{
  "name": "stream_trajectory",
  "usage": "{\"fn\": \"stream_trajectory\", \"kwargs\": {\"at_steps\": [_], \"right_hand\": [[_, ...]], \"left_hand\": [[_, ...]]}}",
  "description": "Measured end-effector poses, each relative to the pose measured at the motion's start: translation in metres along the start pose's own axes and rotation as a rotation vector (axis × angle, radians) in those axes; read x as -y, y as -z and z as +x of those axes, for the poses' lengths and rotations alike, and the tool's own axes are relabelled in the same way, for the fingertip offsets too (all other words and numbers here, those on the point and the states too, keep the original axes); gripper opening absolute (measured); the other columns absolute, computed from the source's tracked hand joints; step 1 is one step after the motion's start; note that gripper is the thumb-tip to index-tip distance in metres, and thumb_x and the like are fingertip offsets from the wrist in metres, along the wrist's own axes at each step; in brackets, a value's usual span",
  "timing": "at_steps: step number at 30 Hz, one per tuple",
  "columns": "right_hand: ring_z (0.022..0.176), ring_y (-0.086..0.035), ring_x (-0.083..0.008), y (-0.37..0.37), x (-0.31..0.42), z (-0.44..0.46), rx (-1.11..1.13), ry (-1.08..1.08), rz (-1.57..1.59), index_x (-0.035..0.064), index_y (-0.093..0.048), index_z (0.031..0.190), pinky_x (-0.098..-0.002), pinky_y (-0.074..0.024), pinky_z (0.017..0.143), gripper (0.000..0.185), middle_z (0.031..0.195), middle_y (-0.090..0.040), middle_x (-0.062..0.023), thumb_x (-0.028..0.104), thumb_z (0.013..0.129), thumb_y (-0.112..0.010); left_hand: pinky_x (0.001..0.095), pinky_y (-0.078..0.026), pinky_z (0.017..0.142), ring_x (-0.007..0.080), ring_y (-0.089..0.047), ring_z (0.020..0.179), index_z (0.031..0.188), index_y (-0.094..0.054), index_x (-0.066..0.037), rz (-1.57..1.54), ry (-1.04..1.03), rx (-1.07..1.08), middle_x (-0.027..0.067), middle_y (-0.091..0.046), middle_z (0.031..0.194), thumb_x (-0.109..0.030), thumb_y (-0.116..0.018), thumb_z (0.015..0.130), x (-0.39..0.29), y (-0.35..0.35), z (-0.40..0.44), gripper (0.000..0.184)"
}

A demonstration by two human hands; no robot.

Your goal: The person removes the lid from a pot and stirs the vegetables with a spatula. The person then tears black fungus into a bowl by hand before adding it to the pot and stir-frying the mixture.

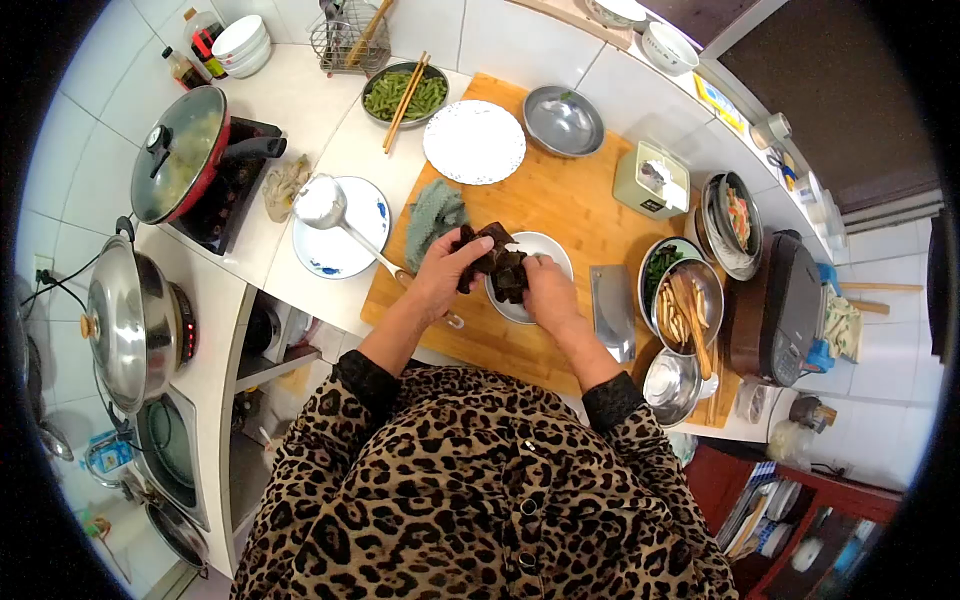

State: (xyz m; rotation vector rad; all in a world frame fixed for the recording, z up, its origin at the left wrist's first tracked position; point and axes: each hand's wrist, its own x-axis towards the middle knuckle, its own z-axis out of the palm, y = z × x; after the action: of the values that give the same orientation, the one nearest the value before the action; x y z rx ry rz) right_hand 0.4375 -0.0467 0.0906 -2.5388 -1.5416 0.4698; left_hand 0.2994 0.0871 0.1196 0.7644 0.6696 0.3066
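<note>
Dark brown, glossy food pieces point(508, 274) are held between my two hands above a small white bowl point(545, 244). My left hand point(447, 274) is closed around the pieces from the left, thumb on top. From the right, my right hand point(548, 292) pinches their edge, its fingertips partly hidden. What kind of food it is, I cannot make out. The bowl sits on a wooden board point(465, 335). A grey-green cloth point(434, 222) lies just left of my hands, and a cleaver point(612, 312) rests flat to the right.
Left of the board, a ladle point(322, 203) lies across a plate point(345, 262). Behind stand a white plate point(474, 142), a metal bowl point(563, 121) and green beans point(407, 95). Bowls point(688, 306) and a dark cooker point(775, 305) crowd the right. Lidded pans point(180, 155) occupy the left.
</note>
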Motion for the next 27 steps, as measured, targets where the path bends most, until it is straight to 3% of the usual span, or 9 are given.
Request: {"fn": "stream_trajectory", "kwargs": {"at_steps": [6, 8, 16, 19, 22, 23, 25, 27], "right_hand": [[0.099, -0.053, -0.0348, 0.034, -0.009, -0.005, 0.099, 0.058, 0.278, 0.0036, -0.059, 0.106, -0.0419, -0.0458, 0.084, 0.036, 0.102, -0.055, -0.0169, 0.015, 0.073, -0.069], [0.098, -0.053, -0.0345, 0.034, -0.004, -0.001, -0.169, 0.139, 0.249, 0.0032, -0.061, 0.102, -0.0422, -0.0452, 0.083, 0.031, 0.101, -0.056, -0.0168, 0.016, 0.074, -0.069], [0.094, -0.053, -0.0351, -0.002, 0.008, 0.027, -0.234, 0.122, 0.226, 0.0011, -0.063, 0.086, -0.0416, -0.0448, 0.080, 0.017, 0.090, -0.055, -0.0167, 0.012, 0.074, -0.067], [0.087, -0.057, -0.0281, -0.003, -0.013, 0.022, -0.316, 0.165, 0.426, 0.0018, -0.061, 0.081, -0.0370, -0.0470, 0.073, 0.010, 0.085, -0.059, -0.0133, 0.009, 0.076, -0.066], [0.066, -0.059, -0.0125, 0.001, -0.031, 0.012, -0.144, -0.155, 1.141, 0.0047, -0.057, 0.085, -0.0264, -0.0462, 0.058, 0.007, 0.078, -0.065, -0.0065, 0.009, 0.082, -0.063], [0.066, -0.059, -0.0125, 0.004, -0.037, 0.008, -0.149, -0.160, 1.137, 0.0047, -0.057, 0.085, -0.0264, -0.0462, 0.058, 0.007, 0.078, -0.065, -0.0065, 0.009, 0.082, -0.063], [0.065, -0.059, -0.0121, 0.029, -0.034, -0.002, -0.053, -0.256, 1.514, 0.0044, -0.054, 0.088, -0.0239, -0.0460, 0.056, 0.006, 0.083, -0.066, -0.0101, 0.007, 0.085, -0.058], [0.064, -0.060, -0.0127, 0.041, -0.029, -0.011, -0.074, -0.285, 1.531, 0.0083, -0.052, 0.084, -0.0231, -0.0455, 0.057, 0.005, 0.083, -0.066, -0.0113, 0.005, 0.087, -0.053]], "left_hand": [[0.0211, -0.039, 0.045, 0.0086, -0.049, 0.053, 0.093, -0.055, -0.009, -0.023, -0.015, -0.031, 0.0015, -0.056, 0.072, -0.018, -0.066, 0.084, -0.006, 0.002, -0.006, 0.017], [0.0210, -0.039, 0.045, 0.0087, -0.050, 0.054, 0.093, -0.056, -0.009, -0.031, -0.003, -0.021, 0.0014, -0.057, 0.073, -0.018, -0.067, 0.084, -0.005, 0.004, -0.006, 0.017], [0.0209, -0.039, 0.046, 0.0083, -0.049, 0.055, 0.090, -0.055, -0.007, 0.060, 0.003, 0.011, 0.0015, -0.055, 0.073, -0.021, -0.067, 0.083, -0.007, 0.003, -0.012, 0.019], [0.0206, -0.039, 0.045, 0.0078, -0.048, 0.054, 0.090, -0.056, -0.006, 0.074, -0.008, 0.052, 0.0028, -0.058, 0.075, -0.019, -0.066, 0.083, -0.008, 0.006, -0.014, 0.018], [0.0202, -0.039, 0.045, 0.0071, -0.048, 0.053, 0.091, -0.056, -0.005, 0.110, 0.000, 0.080, 0.0043, -0.063, 0.078, -0.018, -0.064, 0.084, -0.006, 0.003, -0.015, 0.017], [0.0202, -0.039, 0.045, 0.0071, -0.048, 0.053, 0.091, -0.056, -0.005, 0.108, 0.002, 0.088, 0.0043, -0.063, 0.078, -0.018, -0.064, 0.084, -0.003, 0.003, -0.013, 0.017], [0.0192, -0.039, 0.044, 0.0068, -0.050, 0.056, 0.098, -0.056, -0.005, 0.217, 0.035, 0.100, 0.0064, -0.065, 0.083, -0.017, -0.063, 0.084, 0.005, 0.002, -0.009, 0.020], [0.0191, -0.038, 0.044, 0.0065, -0.050, 0.056, 0.099, -0.056, -0.005, 0.232, 0.035, 0.128, 0.0051, -0.065, 0.081, -0.018, -0.063, 0.084, 0.005, -0.005, -0.009, 0.021]]}}
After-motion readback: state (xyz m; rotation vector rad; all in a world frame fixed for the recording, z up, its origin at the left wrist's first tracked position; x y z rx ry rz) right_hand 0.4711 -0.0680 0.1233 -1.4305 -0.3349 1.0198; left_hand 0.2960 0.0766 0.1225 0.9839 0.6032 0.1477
